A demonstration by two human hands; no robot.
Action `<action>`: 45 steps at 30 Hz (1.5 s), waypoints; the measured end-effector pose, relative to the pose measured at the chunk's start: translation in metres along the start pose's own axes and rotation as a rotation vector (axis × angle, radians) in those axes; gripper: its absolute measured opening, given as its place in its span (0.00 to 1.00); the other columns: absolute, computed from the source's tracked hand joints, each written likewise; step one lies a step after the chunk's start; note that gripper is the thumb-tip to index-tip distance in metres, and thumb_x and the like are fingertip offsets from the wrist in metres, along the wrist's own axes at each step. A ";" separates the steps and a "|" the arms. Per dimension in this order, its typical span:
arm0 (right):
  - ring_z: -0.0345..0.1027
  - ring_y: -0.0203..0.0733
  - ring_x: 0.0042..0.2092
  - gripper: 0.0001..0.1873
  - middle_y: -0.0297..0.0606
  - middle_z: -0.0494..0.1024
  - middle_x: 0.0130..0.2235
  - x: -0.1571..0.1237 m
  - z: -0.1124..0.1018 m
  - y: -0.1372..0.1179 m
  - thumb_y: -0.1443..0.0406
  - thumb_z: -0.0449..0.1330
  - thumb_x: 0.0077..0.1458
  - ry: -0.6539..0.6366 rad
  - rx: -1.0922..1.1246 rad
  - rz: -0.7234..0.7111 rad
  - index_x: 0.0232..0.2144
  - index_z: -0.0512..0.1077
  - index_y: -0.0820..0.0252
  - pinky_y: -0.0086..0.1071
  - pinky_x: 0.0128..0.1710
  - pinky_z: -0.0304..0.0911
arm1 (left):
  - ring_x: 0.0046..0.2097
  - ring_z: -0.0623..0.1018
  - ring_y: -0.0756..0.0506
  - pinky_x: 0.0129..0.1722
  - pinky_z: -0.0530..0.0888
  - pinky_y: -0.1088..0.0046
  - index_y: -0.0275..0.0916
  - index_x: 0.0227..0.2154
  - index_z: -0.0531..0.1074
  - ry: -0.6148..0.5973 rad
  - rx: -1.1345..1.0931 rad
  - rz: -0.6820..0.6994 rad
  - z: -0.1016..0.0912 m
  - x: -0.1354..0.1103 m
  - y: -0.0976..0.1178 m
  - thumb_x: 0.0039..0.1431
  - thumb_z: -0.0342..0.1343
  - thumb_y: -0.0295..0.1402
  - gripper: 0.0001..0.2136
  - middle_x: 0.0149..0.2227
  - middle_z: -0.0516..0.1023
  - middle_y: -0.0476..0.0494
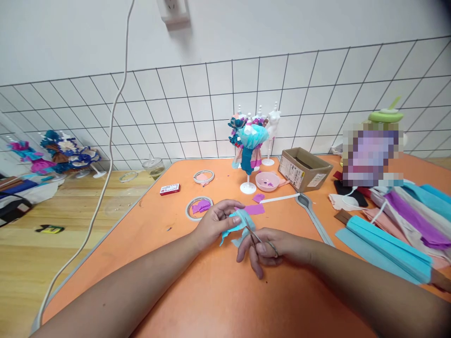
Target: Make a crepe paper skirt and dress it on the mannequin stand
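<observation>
My left hand (220,219) pinches a piece of light blue crepe paper (246,218) between thumb and fingers, its loose ends hanging below. In my right hand (266,249) is a pair of scissors (253,234), fingers through the handles and blades at the paper's edge. Beyond my hands, a small white mannequin stand (248,188) wears a dress of turquoise and teal paper (249,141). A purple paper strip (253,209) lies flat just behind the left hand. Left of that hand, a roll of tape (190,211) encircles purple scraps (201,206).
A pink bowl (267,182) and a cardboard box (305,169) stand at the back. A grey tool (313,218) lies to the right, near rolled blue paper (387,249). Left are a red-white small box (170,189), another tape roll (203,177) and a hanging white cable (112,126).
</observation>
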State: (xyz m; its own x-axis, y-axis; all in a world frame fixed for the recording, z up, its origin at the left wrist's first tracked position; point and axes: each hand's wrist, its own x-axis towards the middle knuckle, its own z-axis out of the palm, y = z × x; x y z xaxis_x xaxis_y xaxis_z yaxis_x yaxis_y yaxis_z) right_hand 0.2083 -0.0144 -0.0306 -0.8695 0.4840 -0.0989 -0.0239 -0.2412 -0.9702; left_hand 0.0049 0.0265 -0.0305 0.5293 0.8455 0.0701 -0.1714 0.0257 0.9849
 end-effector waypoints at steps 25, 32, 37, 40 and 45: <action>0.62 0.34 0.29 0.29 0.38 0.73 0.29 -0.003 -0.004 0.000 0.51 0.61 0.50 -0.165 -0.082 -0.011 0.46 0.70 0.68 0.26 0.25 0.51 | 0.61 0.60 0.35 0.57 0.60 0.58 0.38 0.36 0.73 -0.249 0.484 0.194 -0.002 -0.001 0.009 0.45 0.64 0.43 0.17 0.58 0.60 0.36; 0.60 0.32 0.27 0.30 0.37 0.72 0.30 -0.005 -0.007 0.002 0.51 0.62 0.48 -0.138 -0.031 0.025 0.47 0.70 0.67 0.23 0.20 0.46 | 0.58 0.64 0.38 0.59 0.59 0.59 0.37 0.28 0.73 -0.241 0.493 0.254 -0.003 -0.001 0.006 0.49 0.63 0.39 0.10 0.53 0.67 0.37; 0.59 0.30 0.25 0.29 0.37 0.72 0.29 -0.005 -0.005 0.001 0.51 0.62 0.49 -0.123 -0.023 0.034 0.47 0.70 0.67 0.21 0.17 0.45 | 0.53 0.69 0.38 0.54 0.63 0.58 0.36 0.32 0.73 -0.334 0.362 0.224 -0.004 0.001 0.004 0.49 0.62 0.38 0.12 0.48 0.69 0.36; 0.61 0.31 0.26 0.28 0.36 0.72 0.30 -0.003 -0.004 0.000 0.52 0.63 0.49 -0.091 -0.043 0.025 0.47 0.69 0.66 0.20 0.17 0.47 | 0.55 0.66 0.36 0.54 0.63 0.58 0.36 0.37 0.74 -0.370 0.282 0.198 -0.005 0.001 0.004 0.50 0.60 0.44 0.17 0.50 0.68 0.35; 0.63 0.33 0.30 0.27 0.37 0.71 0.32 -0.001 -0.002 -0.003 0.53 0.65 0.47 -0.037 -0.074 0.037 0.46 0.69 0.64 0.19 0.18 0.53 | 0.52 0.69 0.41 0.51 0.65 0.64 0.35 0.30 0.76 -0.243 0.266 0.160 -0.003 0.000 0.003 0.57 0.56 0.42 0.14 0.48 0.70 0.37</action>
State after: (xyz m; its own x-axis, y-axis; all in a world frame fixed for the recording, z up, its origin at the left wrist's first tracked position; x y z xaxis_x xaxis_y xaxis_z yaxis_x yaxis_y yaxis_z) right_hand 0.2102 -0.0129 -0.0280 -0.8868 0.4442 -0.1279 0.0437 -0.1947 -0.9799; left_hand 0.0023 0.0282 -0.0276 0.7002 0.6760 0.2298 -0.0628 -0.2624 0.9629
